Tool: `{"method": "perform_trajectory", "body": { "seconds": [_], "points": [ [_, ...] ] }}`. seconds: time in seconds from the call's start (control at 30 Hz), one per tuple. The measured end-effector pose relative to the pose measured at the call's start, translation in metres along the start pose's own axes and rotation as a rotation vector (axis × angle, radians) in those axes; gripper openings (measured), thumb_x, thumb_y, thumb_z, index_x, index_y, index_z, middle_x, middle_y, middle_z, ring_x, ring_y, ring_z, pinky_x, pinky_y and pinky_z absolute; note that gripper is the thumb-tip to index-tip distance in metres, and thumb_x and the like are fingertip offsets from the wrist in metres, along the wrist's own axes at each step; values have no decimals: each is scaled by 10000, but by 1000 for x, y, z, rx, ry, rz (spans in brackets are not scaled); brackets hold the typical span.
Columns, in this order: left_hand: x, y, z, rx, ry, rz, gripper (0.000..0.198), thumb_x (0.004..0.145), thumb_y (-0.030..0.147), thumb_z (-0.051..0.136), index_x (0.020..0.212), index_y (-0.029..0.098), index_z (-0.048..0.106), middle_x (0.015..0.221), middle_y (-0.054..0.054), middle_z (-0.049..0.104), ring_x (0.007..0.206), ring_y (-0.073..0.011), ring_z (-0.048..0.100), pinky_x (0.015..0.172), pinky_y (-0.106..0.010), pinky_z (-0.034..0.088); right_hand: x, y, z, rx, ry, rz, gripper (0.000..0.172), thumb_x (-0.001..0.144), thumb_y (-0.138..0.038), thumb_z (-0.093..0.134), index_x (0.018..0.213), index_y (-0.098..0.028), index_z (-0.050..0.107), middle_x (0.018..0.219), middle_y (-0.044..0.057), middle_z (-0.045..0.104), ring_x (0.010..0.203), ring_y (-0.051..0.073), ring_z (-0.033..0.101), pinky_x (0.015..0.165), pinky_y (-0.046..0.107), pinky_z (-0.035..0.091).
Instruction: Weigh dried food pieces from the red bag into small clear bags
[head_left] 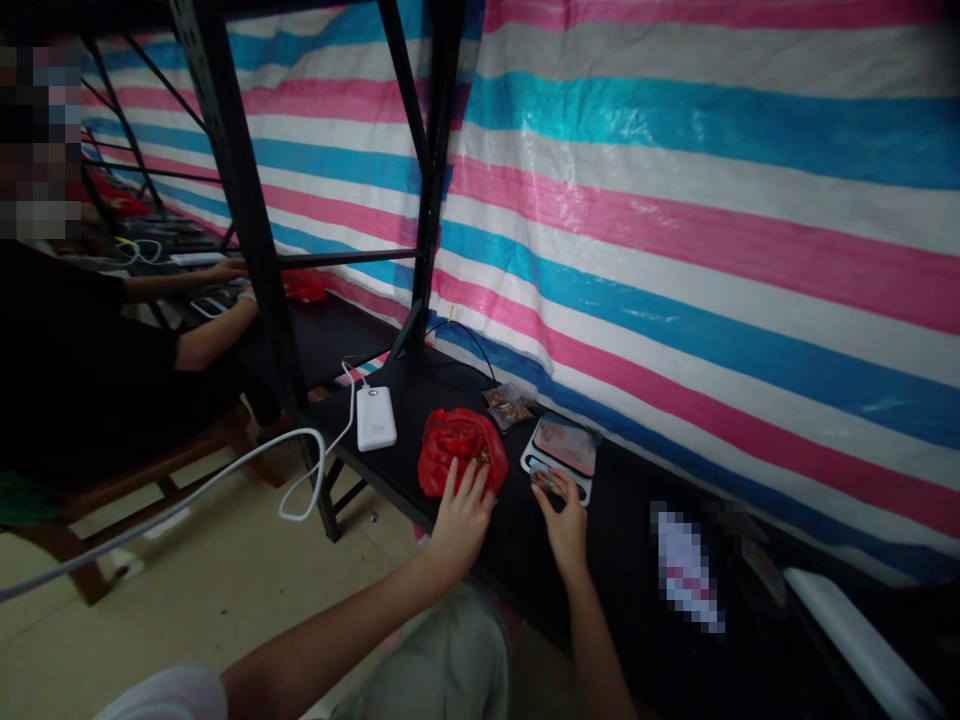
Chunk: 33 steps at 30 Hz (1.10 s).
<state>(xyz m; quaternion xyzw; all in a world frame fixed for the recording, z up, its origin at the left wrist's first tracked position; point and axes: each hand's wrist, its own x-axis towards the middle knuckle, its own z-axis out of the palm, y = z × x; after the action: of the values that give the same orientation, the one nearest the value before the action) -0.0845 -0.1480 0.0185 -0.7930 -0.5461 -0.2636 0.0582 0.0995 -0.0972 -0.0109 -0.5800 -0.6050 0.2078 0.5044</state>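
My left hand (461, 520) rests with fingers spread on the near edge of a red plastic bag (457, 445) lying on the black bench (637, 600). My right hand (562, 515) pinches a small clear packet (541, 478) at the front edge of a small white digital scale (562, 452). Behind the bag, near the tarp, lies another clear packet of small brown pieces (508, 405).
A white power bank (375, 417) with a white cable (225, 480) lies left of the bag. A striped tarp (675, 200) backs the bench; black frame posts (431, 180) rise at left. Another person (90, 350) works at the far left. A white object (855, 640) lies at right.
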Motion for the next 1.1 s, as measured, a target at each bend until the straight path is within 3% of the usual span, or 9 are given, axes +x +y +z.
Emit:
{"method": "perform_trajectory", "body": {
  "seconds": [0.1,0.2,0.33,0.43,0.6,0.77,0.87,0.97,1.1],
  "points": [
    [10,-8,-24,1,60,-25,196,826,255,482,912,223,655,1200,-82,536,1169,-282,415,1063,-558,127,1,2,-1,50,21,2,408,705,-406,596,1032,-184,497,1023,121,637,910,221,618,826,388,462],
    [27,-15,-55,-74,110,-22,216,775,367,559,920,237,653,1155,-82,544,1131,-285,417,1058,-570,89,6,8,-9,78,55,9,399,705,-397,594,1030,-186,497,1018,115,640,913,213,619,827,380,465],
    [68,-20,-72,-332,-5,95,314,792,447,512,1019,251,606,1147,-53,529,1102,-231,429,1026,-467,232,18,19,-30,58,141,30,431,695,-423,602,1038,-188,490,1023,117,638,915,220,618,823,384,461],
    [118,-12,-47,-503,-154,261,315,804,392,511,1064,227,580,1117,-64,542,1080,-211,453,963,-362,322,32,27,-49,63,183,22,455,691,-423,604,1058,-187,478,1029,121,636,949,220,605,847,388,445],
    [197,20,36,-496,-353,320,536,616,312,706,1099,135,554,1165,-160,518,1122,-317,440,944,-408,320,57,37,-79,-39,173,-5,425,700,-420,585,1044,-191,483,1008,102,641,951,217,600,866,401,423],
    [222,42,91,-537,-400,262,715,471,342,783,1107,122,542,1146,-198,537,1107,-366,457,958,-472,280,73,36,-100,-255,127,-55,386,705,-407,573,1024,-202,502,979,69,650,929,216,601,842,387,427],
    [224,44,103,-548,-350,269,612,487,328,775,1046,164,587,1082,-157,589,1071,-339,494,967,-441,279,80,33,-106,-382,78,-91,353,722,-375,559,1032,-216,505,979,46,650,932,213,599,825,374,426],
    [224,43,102,-570,-322,293,508,559,354,733,1016,165,617,1070,-141,604,1060,-322,507,955,-410,305,88,27,-109,-494,36,-122,333,738,-339,546,1046,-221,504,999,41,645,936,214,596,807,368,420],
    [223,43,93,-866,-364,308,550,597,348,715,1094,150,589,1087,-106,607,1006,-252,544,898,-341,380,104,13,-116,-638,8,-177,312,754,-309,531,1051,-217,504,994,40,642,951,223,581,799,366,394]
  ]
}}
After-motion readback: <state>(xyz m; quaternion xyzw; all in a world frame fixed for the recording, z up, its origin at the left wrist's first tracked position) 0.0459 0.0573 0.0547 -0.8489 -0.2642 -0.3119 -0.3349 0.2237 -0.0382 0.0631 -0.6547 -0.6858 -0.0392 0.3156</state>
